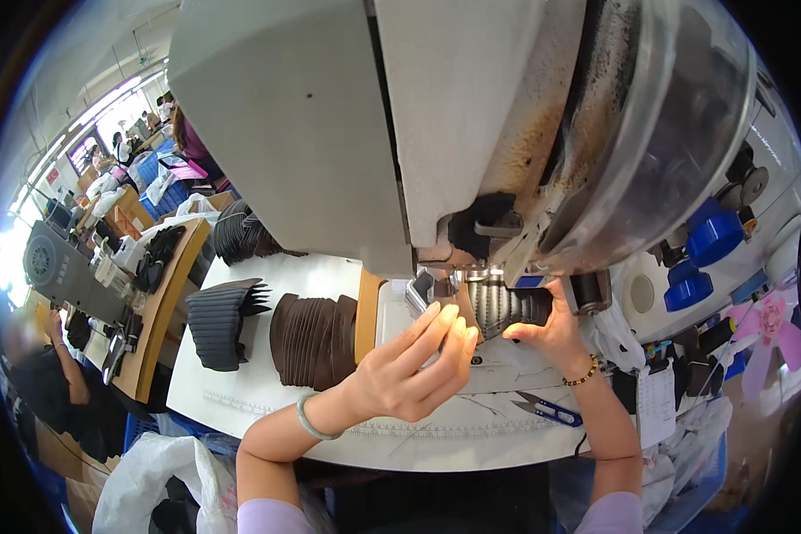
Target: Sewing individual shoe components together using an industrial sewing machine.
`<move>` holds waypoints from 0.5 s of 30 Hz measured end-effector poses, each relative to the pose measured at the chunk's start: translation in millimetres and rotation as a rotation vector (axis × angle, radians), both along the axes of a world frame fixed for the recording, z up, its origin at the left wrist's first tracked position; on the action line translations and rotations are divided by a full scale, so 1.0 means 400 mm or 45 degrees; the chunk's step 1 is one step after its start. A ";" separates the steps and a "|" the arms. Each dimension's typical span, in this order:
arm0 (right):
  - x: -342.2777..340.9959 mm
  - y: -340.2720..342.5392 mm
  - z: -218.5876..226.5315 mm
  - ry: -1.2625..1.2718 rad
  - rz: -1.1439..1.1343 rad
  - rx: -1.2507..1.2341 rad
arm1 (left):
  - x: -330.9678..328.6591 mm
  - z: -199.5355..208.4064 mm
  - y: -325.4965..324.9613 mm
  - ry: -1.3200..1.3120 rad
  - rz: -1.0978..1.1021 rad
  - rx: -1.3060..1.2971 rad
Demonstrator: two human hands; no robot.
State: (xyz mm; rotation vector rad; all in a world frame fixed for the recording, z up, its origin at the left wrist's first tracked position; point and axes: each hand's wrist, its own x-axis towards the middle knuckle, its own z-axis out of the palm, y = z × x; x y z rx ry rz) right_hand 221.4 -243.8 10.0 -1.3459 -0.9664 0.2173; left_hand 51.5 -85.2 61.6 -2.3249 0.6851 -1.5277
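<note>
A dark ribbed piece (507, 303), looking like padded leather, lies under the head of a grey sewing machine (311, 116). My right hand (556, 334) holds its right edge, thumb stretched along the near side and the other fingers partly hidden. Just left of it my left hand (418, 369) is closed, fingertips bunched near the needle area; what they pinch, if anything, is hidden. Left on the white table (267, 418) sit a brown stack of ribbed pieces (311, 343) and a black ribbed bundle (225, 325). Blue-handled thread snips (550, 408) lie near my right wrist.
Another dark ribbed bundle (240, 233) sits at the table's back left. Blue thread spools (712, 233) and a pink flower-shaped fan (768, 329) are at right. A white plastic bag (173, 476) hangs below left. A co-worker (49, 383) sits at another machine, far left.
</note>
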 end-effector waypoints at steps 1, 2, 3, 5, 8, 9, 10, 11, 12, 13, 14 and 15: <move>-0.002 0.002 0.009 -0.033 -0.032 -0.011 | 0.005 0.003 0.006 0.003 -0.011 -0.032; -0.003 0.003 0.016 -0.068 -0.063 -0.021 | 0.008 0.006 0.011 0.005 -0.021 -0.064; -0.002 0.006 0.018 -0.134 -0.112 -0.030 | 0.009 0.006 0.013 0.042 -0.025 -0.156; 0.006 0.004 0.017 -0.254 -0.183 -0.056 | 0.016 0.003 0.021 0.050 -0.035 -0.200; 0.009 0.003 0.012 -0.389 -0.266 -0.074 | 0.024 -0.006 0.026 0.042 -0.048 -0.262; 0.011 0.004 0.012 -0.395 -0.286 -0.074 | 0.026 -0.006 0.029 0.048 -0.048 -0.263; 0.007 0.005 0.009 -0.393 -0.302 -0.078 | 0.022 -0.008 0.031 0.061 -0.045 -0.267; 0.001 0.005 0.012 -0.393 -0.297 -0.080 | 0.021 -0.008 0.032 0.061 -0.040 -0.270; -0.008 0.005 0.020 -0.335 -0.284 -0.089 | 0.020 -0.008 0.034 0.073 -0.046 -0.280; -0.011 0.004 0.027 -0.285 -0.270 -0.095 | 0.020 -0.007 0.035 0.078 -0.051 -0.289; -0.010 0.004 0.023 -0.291 -0.264 -0.096 | 0.019 -0.007 0.036 0.072 -0.046 -0.291; -0.008 0.005 0.014 -0.336 -0.303 -0.088 | 0.016 -0.008 0.038 0.085 -0.032 -0.297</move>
